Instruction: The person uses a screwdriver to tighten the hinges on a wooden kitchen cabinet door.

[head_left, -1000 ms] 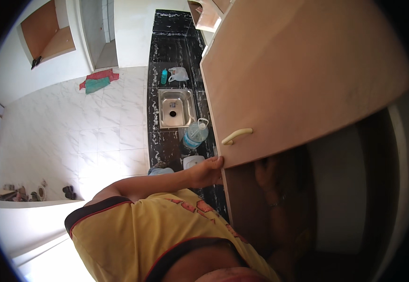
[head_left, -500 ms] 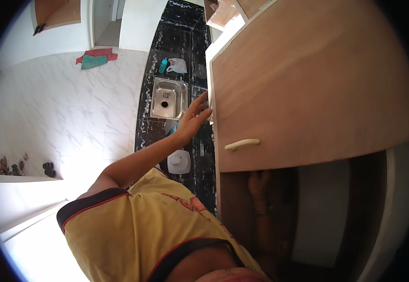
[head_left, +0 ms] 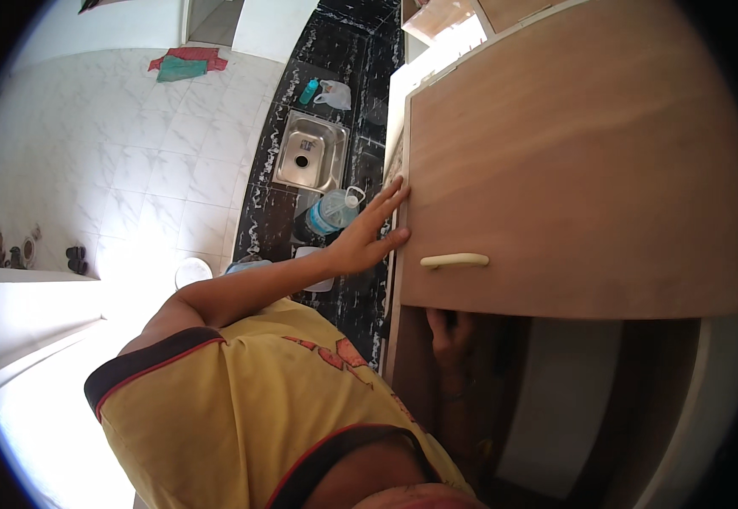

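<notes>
A wooden cupboard door (head_left: 572,187) with a cream handle (head_left: 454,260) fills the right of the head view. At its left edge, my left hand (head_left: 370,231) is open with the fingers apart, and its fingertips touch the edge. Down in the shadow below the door's lower edge is my right hand (head_left: 451,341). Its fingers reach up to that edge and are partly hidden, so their grip does not show. A large clear water bottle (head_left: 333,212) with a white handle stands on the counter beyond my left hand.
The black marbled counter (head_left: 260,212) holds a steel sink (head_left: 336,153), a teal bottle (head_left: 308,92), a plastic bag (head_left: 333,95) and a white container (head_left: 318,283) partly behind my left arm. Red and green cloths (head_left: 184,68) lie on the tiled floor. A white round object (head_left: 192,273) sits beside my left arm.
My left hand has shifted right and down, its fingertips now against the door's edge. The view has moved, and the water bottle shows more fully. My right hand stays by the lower edge.
</notes>
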The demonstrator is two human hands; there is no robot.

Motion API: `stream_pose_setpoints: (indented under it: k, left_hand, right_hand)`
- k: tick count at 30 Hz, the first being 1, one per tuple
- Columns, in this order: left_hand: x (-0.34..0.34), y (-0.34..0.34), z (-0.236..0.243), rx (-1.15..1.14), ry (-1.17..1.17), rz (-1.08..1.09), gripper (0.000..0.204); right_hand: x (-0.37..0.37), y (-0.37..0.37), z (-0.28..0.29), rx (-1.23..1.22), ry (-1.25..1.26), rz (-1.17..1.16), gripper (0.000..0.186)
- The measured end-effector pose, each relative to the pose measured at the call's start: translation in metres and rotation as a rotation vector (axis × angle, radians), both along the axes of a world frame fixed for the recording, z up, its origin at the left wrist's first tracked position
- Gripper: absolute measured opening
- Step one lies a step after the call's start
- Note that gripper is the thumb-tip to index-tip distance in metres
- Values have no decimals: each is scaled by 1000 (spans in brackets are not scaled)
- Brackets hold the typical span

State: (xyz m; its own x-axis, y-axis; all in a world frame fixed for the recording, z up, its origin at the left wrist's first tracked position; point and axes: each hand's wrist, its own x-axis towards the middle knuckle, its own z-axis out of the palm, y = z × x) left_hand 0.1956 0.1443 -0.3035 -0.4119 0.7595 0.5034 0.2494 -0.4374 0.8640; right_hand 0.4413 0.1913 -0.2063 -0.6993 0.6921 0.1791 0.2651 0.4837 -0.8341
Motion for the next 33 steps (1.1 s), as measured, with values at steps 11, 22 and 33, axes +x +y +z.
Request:
stream_pose_setpoints:
  k: [11, 22, 33]
  left_hand:
    - [-131, 181, 19, 223, 25, 417, 63]
    - [-103, 130, -24, -154, -425, -54, 64]
    - [3, 31, 21, -300, -1136, -623, 80]
  right_hand:
    - [-12, -17, 12, 55, -50, 41, 33]
    - [-3, -1, 11, 125, -98, 123, 28]
    - [11, 12, -15, -21, -23, -5, 40]
